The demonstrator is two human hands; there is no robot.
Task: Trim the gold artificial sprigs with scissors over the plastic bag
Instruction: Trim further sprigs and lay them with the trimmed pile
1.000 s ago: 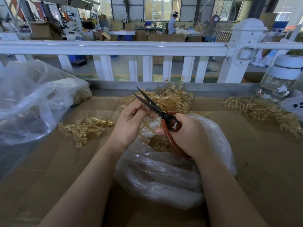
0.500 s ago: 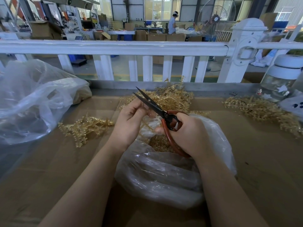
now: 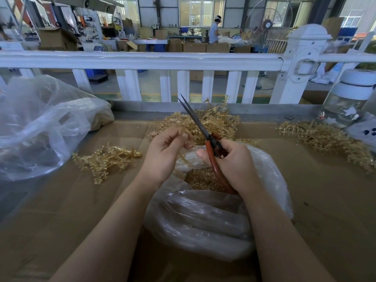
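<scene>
So the right hand [image 3: 234,165] is wrapped around the red handles of the scissors [image 3: 205,135], blades nearly together and pointing up toward 11 o'clock. The left hand [image 3: 164,155] sits just beside it at 9 o'clock, fingertips pinching a thin gold sprig [image 3: 184,157] whose stem trails down toward the bag mouth. Both hands hover right over the plastic bag [image 3: 203,220], which is open at the top and already has a heap of gold trimmings [image 3: 200,179] inside.

Stuff around: a big pile of gold sprigs [image 3: 215,121] straight behind the hands at 12 o'clock, partly hidden by the blades and the fingers. Another small bunch [image 3: 105,159] lies at 9 o'clock on the cardboard table cover [image 3: 71,210], and a longer spread [image 3: 325,139] at 2 o'clock. A large crumpled clear bag [image 3: 40,127] fills the 10 o'clock side. At 2 o'clock, far edge, stands a glass jar with a white lid [image 3: 352,98]. A white railing [image 3: 142,60] runs across the back, and beyond it a person [image 3: 214,30] stands at a workbench among cardboard boxes.
</scene>
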